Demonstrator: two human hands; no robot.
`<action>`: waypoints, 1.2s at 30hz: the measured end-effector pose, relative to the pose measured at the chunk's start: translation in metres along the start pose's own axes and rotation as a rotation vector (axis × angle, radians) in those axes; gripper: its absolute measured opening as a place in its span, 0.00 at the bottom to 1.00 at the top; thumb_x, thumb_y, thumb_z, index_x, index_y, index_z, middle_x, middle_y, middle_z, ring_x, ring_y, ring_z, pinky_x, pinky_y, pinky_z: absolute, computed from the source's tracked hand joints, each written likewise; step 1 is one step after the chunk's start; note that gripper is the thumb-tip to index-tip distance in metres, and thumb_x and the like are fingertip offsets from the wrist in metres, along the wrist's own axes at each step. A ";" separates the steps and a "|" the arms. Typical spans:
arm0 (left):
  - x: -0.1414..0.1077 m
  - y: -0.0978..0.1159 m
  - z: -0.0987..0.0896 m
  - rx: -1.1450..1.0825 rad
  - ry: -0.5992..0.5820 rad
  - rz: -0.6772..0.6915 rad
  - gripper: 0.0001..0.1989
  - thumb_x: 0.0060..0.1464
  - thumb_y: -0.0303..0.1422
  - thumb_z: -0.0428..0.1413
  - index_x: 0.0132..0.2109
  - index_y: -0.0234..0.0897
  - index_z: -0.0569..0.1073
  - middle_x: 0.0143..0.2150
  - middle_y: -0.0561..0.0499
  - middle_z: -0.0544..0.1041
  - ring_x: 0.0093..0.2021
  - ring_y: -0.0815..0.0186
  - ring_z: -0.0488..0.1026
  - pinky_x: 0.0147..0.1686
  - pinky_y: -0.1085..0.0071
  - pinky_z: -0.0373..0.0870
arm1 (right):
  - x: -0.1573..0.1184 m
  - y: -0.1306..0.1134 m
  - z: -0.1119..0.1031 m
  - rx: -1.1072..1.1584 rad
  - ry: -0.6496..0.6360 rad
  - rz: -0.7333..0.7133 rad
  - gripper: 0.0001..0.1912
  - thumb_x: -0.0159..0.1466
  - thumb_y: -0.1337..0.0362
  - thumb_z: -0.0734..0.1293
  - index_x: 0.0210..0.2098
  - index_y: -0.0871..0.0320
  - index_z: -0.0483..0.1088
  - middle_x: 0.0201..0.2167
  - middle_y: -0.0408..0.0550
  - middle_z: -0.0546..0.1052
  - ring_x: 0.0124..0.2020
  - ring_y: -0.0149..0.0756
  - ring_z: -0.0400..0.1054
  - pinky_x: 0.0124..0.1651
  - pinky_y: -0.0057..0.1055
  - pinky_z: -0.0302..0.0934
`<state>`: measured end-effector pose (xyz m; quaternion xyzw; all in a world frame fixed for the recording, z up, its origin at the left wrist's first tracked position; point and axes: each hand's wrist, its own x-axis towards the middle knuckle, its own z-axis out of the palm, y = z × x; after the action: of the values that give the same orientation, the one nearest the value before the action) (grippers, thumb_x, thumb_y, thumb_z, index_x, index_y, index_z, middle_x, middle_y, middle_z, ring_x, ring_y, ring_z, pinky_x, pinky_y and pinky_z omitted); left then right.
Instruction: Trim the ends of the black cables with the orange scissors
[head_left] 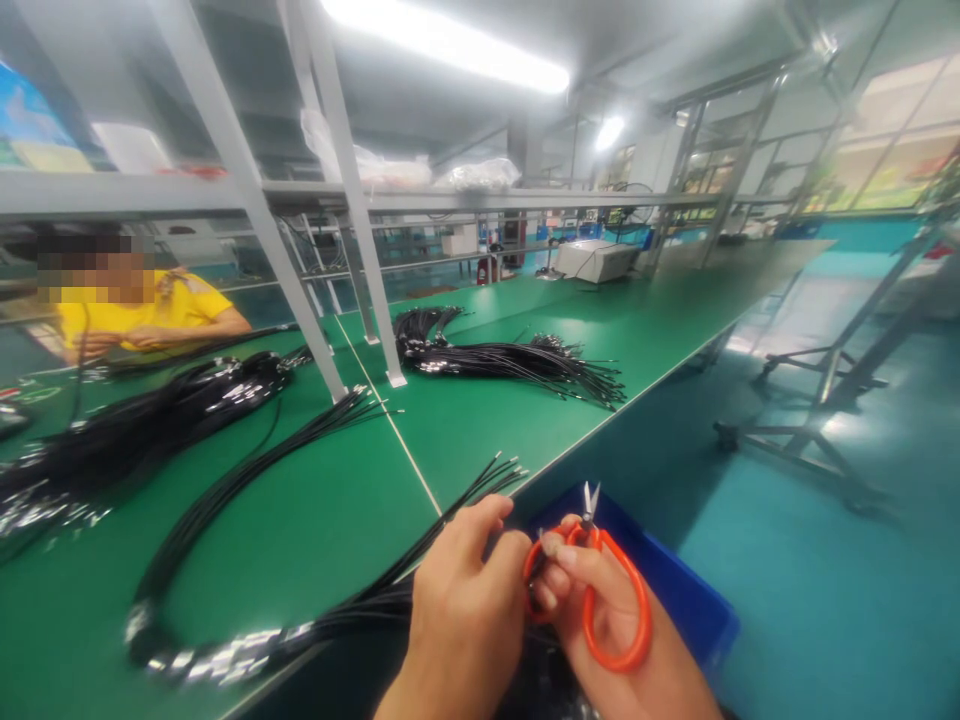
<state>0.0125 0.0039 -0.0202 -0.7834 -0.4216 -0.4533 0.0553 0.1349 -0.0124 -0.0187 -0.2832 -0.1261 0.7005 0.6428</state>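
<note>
My right hand holds scissors with orange handles. Their short metal blades point up and stand slightly apart. Close against it, my left hand is closed, its fingers curled toward the right fingertips. A small dark length, looking like a black cable end, shows between the two hands; its grip is partly hidden. Behind my left hand runs a bundle of thin black cables, wrapped in shiny clear film at its bend. It curves over the green table, with loose silvery tips at its ends.
More black cable bundles lie at left and past the shelf post. A blue bin sits below the table edge. Grey shelf posts rise from the table. A co-worker in a yellow shirt sits across. A wheeled stand is at right.
</note>
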 end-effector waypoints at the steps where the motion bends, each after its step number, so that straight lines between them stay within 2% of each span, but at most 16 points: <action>1: -0.001 -0.002 -0.001 0.016 -0.003 0.004 0.11 0.55 0.22 0.50 0.33 0.37 0.75 0.43 0.42 0.75 0.36 0.61 0.75 0.33 0.68 0.73 | 0.000 0.000 0.000 0.004 0.008 -0.011 0.07 0.47 0.68 0.75 0.25 0.58 0.73 0.22 0.41 0.72 0.23 0.29 0.63 0.28 0.26 0.62; 4: -0.001 -0.005 -0.005 -0.121 -0.073 -0.086 0.13 0.56 0.21 0.48 0.43 0.38 0.74 0.48 0.42 0.73 0.45 0.60 0.73 0.43 0.67 0.72 | 0.000 -0.001 0.002 -0.014 0.035 -0.013 0.08 0.46 0.69 0.75 0.25 0.58 0.73 0.22 0.42 0.73 0.23 0.29 0.64 0.28 0.26 0.62; 7: 0.008 -0.003 -0.008 -0.472 -0.198 -0.265 0.14 0.57 0.25 0.48 0.48 0.40 0.72 0.47 0.44 0.72 0.46 0.61 0.73 0.44 0.66 0.72 | 0.000 0.001 0.004 -0.012 -0.004 -0.010 0.07 0.47 0.69 0.74 0.24 0.58 0.73 0.20 0.41 0.72 0.22 0.30 0.63 0.27 0.27 0.62; 9: 0.014 0.001 -0.006 -0.725 -0.277 -0.413 0.10 0.55 0.28 0.52 0.44 0.40 0.74 0.42 0.46 0.74 0.40 0.61 0.75 0.39 0.66 0.74 | -0.001 0.001 0.004 0.006 -0.044 -0.022 0.06 0.47 0.68 0.74 0.22 0.57 0.72 0.18 0.41 0.70 0.21 0.29 0.62 0.25 0.26 0.61; 11: 0.018 0.004 -0.003 -0.898 -0.292 -0.531 0.04 0.52 0.29 0.55 0.35 0.38 0.75 0.36 0.48 0.74 0.34 0.62 0.75 0.33 0.68 0.74 | -0.002 -0.001 0.005 0.009 -0.054 -0.032 0.06 0.46 0.68 0.74 0.21 0.58 0.72 0.17 0.40 0.70 0.20 0.29 0.60 0.24 0.26 0.60; 14: 0.016 0.002 0.000 -0.937 -0.247 -0.599 0.07 0.50 0.29 0.57 0.26 0.37 0.71 0.31 0.50 0.74 0.32 0.63 0.74 0.32 0.69 0.72 | -0.004 -0.004 0.005 -0.042 -0.028 -0.020 0.06 0.46 0.68 0.73 0.22 0.58 0.72 0.17 0.41 0.70 0.20 0.30 0.61 0.26 0.26 0.61; 17: 0.010 -0.002 -0.003 -0.729 -0.249 -0.513 0.06 0.53 0.27 0.54 0.29 0.37 0.71 0.31 0.50 0.75 0.34 0.63 0.73 0.35 0.70 0.71 | -0.005 -0.004 0.004 -0.072 -0.007 -0.010 0.06 0.47 0.68 0.73 0.24 0.57 0.72 0.20 0.41 0.71 0.22 0.31 0.63 0.28 0.27 0.62; 19: 0.007 -0.004 -0.007 -0.516 -0.211 -0.356 0.07 0.55 0.24 0.51 0.37 0.38 0.73 0.36 0.48 0.75 0.38 0.64 0.73 0.38 0.69 0.71 | -0.004 -0.002 0.003 -0.058 0.012 -0.014 0.07 0.47 0.68 0.73 0.25 0.57 0.72 0.21 0.41 0.72 0.23 0.30 0.63 0.28 0.27 0.63; 21: 0.005 -0.005 -0.008 -0.309 -0.150 -0.161 0.13 0.56 0.22 0.50 0.45 0.39 0.72 0.42 0.46 0.74 0.42 0.63 0.73 0.40 0.69 0.70 | -0.002 0.000 0.002 -0.042 0.005 -0.009 0.07 0.48 0.68 0.74 0.25 0.58 0.72 0.21 0.42 0.72 0.23 0.30 0.63 0.28 0.26 0.63; 22: 0.004 -0.004 -0.008 -0.217 -0.120 -0.070 0.14 0.56 0.21 0.51 0.46 0.39 0.72 0.44 0.45 0.74 0.42 0.63 0.73 0.40 0.69 0.71 | -0.001 0.001 0.002 -0.036 -0.008 -0.005 0.07 0.48 0.68 0.74 0.24 0.58 0.72 0.21 0.42 0.72 0.23 0.30 0.63 0.29 0.26 0.62; 24: 0.003 -0.004 -0.006 -0.071 -0.058 0.064 0.11 0.55 0.22 0.52 0.43 0.40 0.73 0.43 0.45 0.74 0.40 0.63 0.73 0.38 0.69 0.71 | 0.001 0.002 0.002 -0.029 -0.035 0.003 0.06 0.48 0.67 0.73 0.24 0.58 0.71 0.21 0.42 0.72 0.24 0.30 0.63 0.29 0.26 0.62; 26: 0.001 -0.005 -0.003 0.003 -0.008 0.095 0.09 0.55 0.22 0.53 0.37 0.39 0.74 0.40 0.46 0.75 0.38 0.62 0.73 0.36 0.68 0.70 | 0.001 0.003 0.001 -0.035 -0.034 0.013 0.06 0.49 0.67 0.73 0.24 0.58 0.71 0.20 0.42 0.71 0.24 0.30 0.63 0.28 0.26 0.61; 28: -0.002 -0.008 -0.002 -0.016 -0.003 -0.001 0.08 0.56 0.23 0.52 0.35 0.39 0.74 0.39 0.46 0.75 0.38 0.61 0.73 0.37 0.67 0.70 | 0.000 0.003 0.001 -0.037 -0.002 0.005 0.06 0.48 0.67 0.73 0.24 0.58 0.71 0.20 0.42 0.71 0.23 0.30 0.63 0.28 0.26 0.61; 30: -0.005 -0.009 -0.002 -0.142 -0.054 -0.194 0.08 0.56 0.25 0.51 0.36 0.39 0.73 0.39 0.46 0.76 0.39 0.60 0.74 0.37 0.66 0.70 | -0.001 0.003 0.001 -0.048 0.029 -0.019 0.07 0.48 0.67 0.73 0.25 0.58 0.71 0.21 0.42 0.72 0.22 0.30 0.62 0.28 0.26 0.61; 34: -0.009 -0.002 -0.001 -0.699 -0.304 -0.586 0.04 0.55 0.30 0.53 0.37 0.38 0.73 0.31 0.50 0.78 0.31 0.63 0.75 0.32 0.70 0.71 | -0.001 0.005 0.003 -0.081 0.004 -0.043 0.07 0.49 0.64 0.72 0.23 0.56 0.68 0.17 0.39 0.68 0.20 0.29 0.59 0.25 0.26 0.59; 36: -0.010 0.001 0.003 -0.943 -0.341 -0.701 0.04 0.54 0.32 0.55 0.33 0.37 0.72 0.27 0.52 0.77 0.27 0.65 0.74 0.30 0.72 0.71 | -0.001 0.006 0.004 -0.079 -0.013 -0.040 0.07 0.50 0.63 0.71 0.24 0.56 0.68 0.16 0.37 0.66 0.19 0.29 0.57 0.24 0.26 0.57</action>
<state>0.0127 -0.0014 -0.0290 -0.5996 -0.4110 -0.4505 -0.5183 0.1274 -0.0135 -0.0190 -0.3011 -0.1636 0.6837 0.6443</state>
